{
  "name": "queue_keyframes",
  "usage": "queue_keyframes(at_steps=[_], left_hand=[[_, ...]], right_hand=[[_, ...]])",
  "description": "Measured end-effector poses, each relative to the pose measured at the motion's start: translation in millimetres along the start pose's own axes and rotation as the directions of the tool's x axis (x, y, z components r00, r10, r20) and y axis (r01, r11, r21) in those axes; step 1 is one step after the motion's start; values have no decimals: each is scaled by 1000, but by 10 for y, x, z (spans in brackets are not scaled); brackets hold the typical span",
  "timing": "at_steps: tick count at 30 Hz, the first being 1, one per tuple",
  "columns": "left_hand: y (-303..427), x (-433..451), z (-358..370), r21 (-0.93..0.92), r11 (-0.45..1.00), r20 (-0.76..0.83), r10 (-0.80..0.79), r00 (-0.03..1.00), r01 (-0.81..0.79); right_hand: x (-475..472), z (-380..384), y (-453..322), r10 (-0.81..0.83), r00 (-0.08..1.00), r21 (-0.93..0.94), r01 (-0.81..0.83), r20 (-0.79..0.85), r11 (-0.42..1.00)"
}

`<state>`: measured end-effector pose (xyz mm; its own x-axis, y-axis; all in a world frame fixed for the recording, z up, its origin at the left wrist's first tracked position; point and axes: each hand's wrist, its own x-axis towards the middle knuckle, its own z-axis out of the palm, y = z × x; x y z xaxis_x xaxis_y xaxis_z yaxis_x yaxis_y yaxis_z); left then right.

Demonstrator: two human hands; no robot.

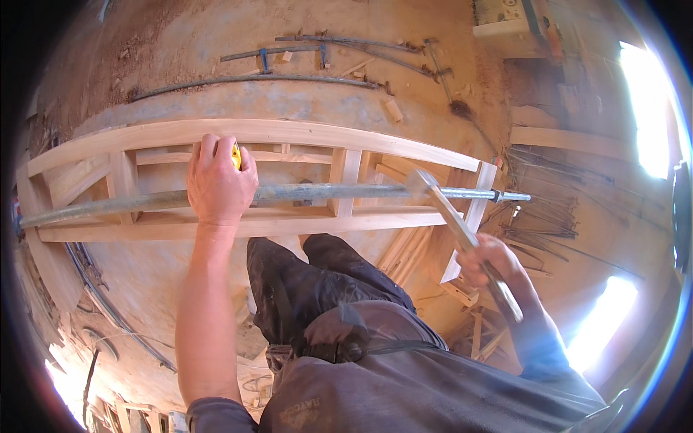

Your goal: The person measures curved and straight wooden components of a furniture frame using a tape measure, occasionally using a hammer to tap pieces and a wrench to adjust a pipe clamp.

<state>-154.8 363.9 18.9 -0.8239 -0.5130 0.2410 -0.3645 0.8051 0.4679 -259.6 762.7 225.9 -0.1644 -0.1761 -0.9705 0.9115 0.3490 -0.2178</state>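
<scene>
In front of me a pale wooden frame [292, 130] with rails and short cross pieces spans the view. A long steel pipe clamp [308, 191] runs across it lengthwise, its screw end at the right. My left hand [222, 176] is over the far rail and the pipe, closed around a small yellow tape measure [236, 156], mostly hidden by the fingers. My right hand [487, 260] grips a hammer [457, 222] by its wooden handle. The hammer's head is blurred and appears over the pipe near the frame's right end; I cannot tell whether it touches.
Several bar clamps [260, 79] and small wood offcuts [393, 110] lie on the dusty floor beyond the frame. Metal rods [547, 216] are heaped at the right. Wooden strips [403, 249] lie below the frame's right end. A machine [503, 27] stands at the far right.
</scene>
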Motion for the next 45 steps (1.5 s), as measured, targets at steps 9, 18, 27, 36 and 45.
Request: queue_keyframes(at_steps=[9,18,27,36,45], left_hand=[[-30,-12,5,-11,1000,18,1,1000,-1],[-39,-15,11,-40,999,36,35,999,-34],[-45,7,-24,-82,995,59,57,997,-52],[-232,-133,-369,-588,808,-160,-148,976,26],[-661,-1591,-1314,-720,220,504,-485,714,658]], right_hand=[[166,-148,460,116,952,117,-86,-284,989],[903,828,424,117,986,158,-134,115,978],[811,847,727,-80,997,83,80,-2,993],[349,924,2076,-241,970,263,228,16,937],[1236,1166,2846,-472,800,-864,-111,-371,491]])
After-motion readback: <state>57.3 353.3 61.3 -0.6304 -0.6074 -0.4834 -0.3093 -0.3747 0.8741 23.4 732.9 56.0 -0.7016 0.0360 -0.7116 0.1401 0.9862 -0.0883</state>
